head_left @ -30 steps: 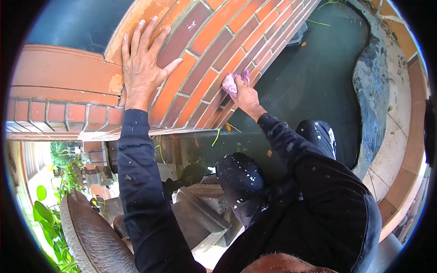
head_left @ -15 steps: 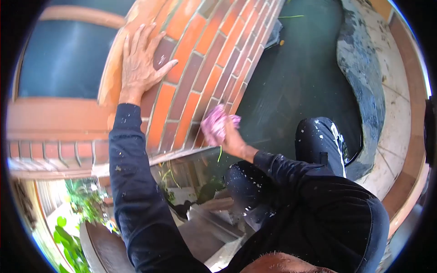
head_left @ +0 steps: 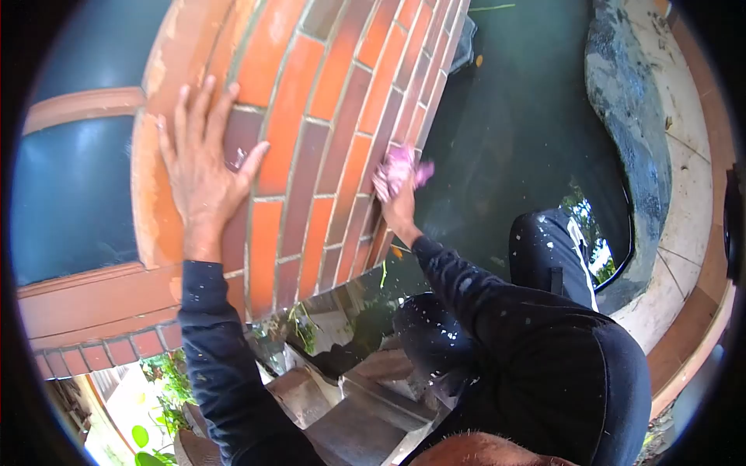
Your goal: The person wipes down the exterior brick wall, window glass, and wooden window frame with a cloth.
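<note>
Against a wall of orange and dark brown brick tiles [head_left: 296, 167], my left hand [head_left: 203, 175] lies flat with its fingers spread, beside the window's wooden frame [head_left: 159, 194]. It holds nothing. My right hand [head_left: 399, 208] is closed on a crumpled pink cloth [head_left: 401, 166] at the tiles' lower right edge, on the pond side. The cloth is slightly blurred and hides part of my fingers. Both forearms wear dark sleeves with pale specks.
Dark pond water [head_left: 505, 132] lies below the wall, bounded by a grey stone rim [head_left: 633, 132] on the right. Angular stone blocks [head_left: 365, 423] sit between the wall and my legs. A dark-glass window [head_left: 74, 198] is at the left, with green plants below.
The view has shifted, so the wall and my left hand appear lower and further left. My right hand has moved the cloth further up along the tile edge. My left hand stays flat on the wall.
</note>
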{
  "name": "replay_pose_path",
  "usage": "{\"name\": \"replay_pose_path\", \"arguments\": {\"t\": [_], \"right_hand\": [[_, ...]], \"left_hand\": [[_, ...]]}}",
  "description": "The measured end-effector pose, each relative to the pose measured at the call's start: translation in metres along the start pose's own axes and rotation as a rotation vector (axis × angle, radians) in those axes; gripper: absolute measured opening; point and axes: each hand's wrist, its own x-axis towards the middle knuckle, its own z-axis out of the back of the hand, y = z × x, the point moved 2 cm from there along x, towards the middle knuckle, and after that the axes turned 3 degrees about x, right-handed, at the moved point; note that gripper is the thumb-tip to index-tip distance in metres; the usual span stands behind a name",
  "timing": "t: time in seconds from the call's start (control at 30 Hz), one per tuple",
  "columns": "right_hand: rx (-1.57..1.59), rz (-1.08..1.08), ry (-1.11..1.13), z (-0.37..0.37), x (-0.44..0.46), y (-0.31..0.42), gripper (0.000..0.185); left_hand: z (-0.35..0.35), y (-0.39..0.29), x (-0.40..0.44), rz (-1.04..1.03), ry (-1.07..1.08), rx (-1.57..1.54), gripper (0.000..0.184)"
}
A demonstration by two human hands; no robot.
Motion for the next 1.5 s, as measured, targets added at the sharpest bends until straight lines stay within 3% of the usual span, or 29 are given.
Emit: {"name": "replay_pose_path", "arguments": {"t": [0.03, 0.13, 0.2, 0.27, 0.3, 0.4, 0.47, 0.5, 0.53, 0.67, 0.73, 0.83, 0.9, 0.97, 1.03, 1.1, 1.13, 1.17, 1.23, 1.3, 1.37, 1.43, 1.47, 1.5], "right_hand": [[0.15, -0.078, -0.012, 0.001, -0.014, -0.031, 0.077], [0.03, 0.007, -0.054, 0.001, 0.033, -0.044, 0.081], [-0.181, 0.194, -0.294, -0.003, 0.102, -0.032, 0.083], [-0.071, 0.246, -0.391, 0.018, 0.206, -0.034, 0.084], [-0.216, 0.401, -0.55, 0.019, 0.262, -0.062, 0.082], [-0.044, 0.044, -0.245, 0.056, 0.314, 0.007, 0.079], [-0.181, 0.213, -0.517, 0.041, 0.284, -0.001, 0.076], [-0.183, 0.27, -0.509, 0.031, 0.253, -0.032, 0.076], [-0.156, 0.194, -0.474, 0.023, 0.201, -0.023, 0.069], [-0.134, 0.118, 0.057, 0.024, 0.026, 0.004, 0.049], [-0.228, 0.167, -0.046, 0.024, 0.06, -0.016, 0.05], [-0.267, 0.479, -0.177, 0.037, 0.181, -0.006, 0.053], [-0.278, 0.393, -0.378, 0.058, 0.272, -0.013, 0.036], [-0.086, 0.397, -0.54, 0.062, 0.318, 0.0, 0.026], [-0.359, 0.141, -0.505, 0.039, 0.289, 0.013, 0.043], [-0.42, 0.288, -0.569, 0.004, 0.2, -0.011, 0.085], [-0.324, 0.154, -0.393, 0.002, 0.142, -0.002, 0.094], [-0.177, 0.113, -0.202, 0.005, 0.095, 0.005, 0.087], [-0.17, -0.078, 0.161, 0.021, 0.055, 0.018, 0.073], [0.139, 0.215, 0.041, 0.021, 0.108, 0.013, 0.053], [-0.091, 0.504, -0.128, 0.034, 0.207, 0.068, 0.037], [-0.209, 0.495, -0.387, 0.043, 0.332, 0.055, 0.04], [-0.175, 0.275, -0.484, 0.053, 0.372, 0.075, 0.045], [-0.211, 0.345, -0.573, 0.061, 0.404, 0.076, 0.05]], "left_hand": [[0.003, 0.0, 0.0, -0.002, -0.018, 0.009, 0.082], [0.002, 0.001, 0.001, 0.04, 0.053, -0.023, 0.084], [0.003, 0.001, 0.002, 0.04, 0.058, -0.009, 0.084], [0.002, -0.001, 0.003, 0.049, 0.078, 0.018, 0.084], [0.0, -0.002, 0.004, 0.045, 0.091, 0.008, 0.084], [-0.003, 0.0, 0.002, 0.026, 0.031, 0.036, 0.086], [-0.003, -0.002, 0.004, 0.041, 0.047, 0.024, 0.087], [0.001, -0.002, 0.005, 0.053, 0.059, 0.024, 0.087], [0.003, -0.001, 0.006, 0.06, 0.041, 0.03, 0.087], [0.003, 0.0, 0.003, 0.057, 0.074, -0.002, 0.089], [0.003, 0.001, 0.005, 0.043, 0.059, -0.015, 0.089], [0.001, 0.0, 0.004, 0.049, 0.089, -0.013, 0.089], [-0.001, 0.001, 0.004, 0.041, 0.062, 0.026, 0.089], [-0.005, 0.0, 0.0, 0.024, 0.063, 0.017, 0.089], [-0.001, 0.0, 0.004, 0.031, 0.049, 0.031, 0.089], [0.001, 0.0, 0.006, 0.049, 0.056, 0.026, 0.088], [0.001, 0.0, 0.005, 0.06, 0.088, 0.025, 0.088], [0.003, -0.001, 0.005, 0.056, 0.075, 0.028, 0.088], [0.003, -0.001, 0.005, 0.051, 0.084, -0.001, 0.087], [0.003, 0.001, 0.007, 0.052, 0.076, -0.001, 0.088], [0.0, 0.002, 0.004, 0.061, 0.094, 0.007, 0.087], [0.002, 0.0, 0.002, 0.057, 0.101, 0.006, 0.087], [0.001, 0.0, 0.004, 0.057, 0.071, 0.015, 0.087], [-0.003, -0.002, 0.005, 0.061, 0.072, 0.016, 0.087]]}}
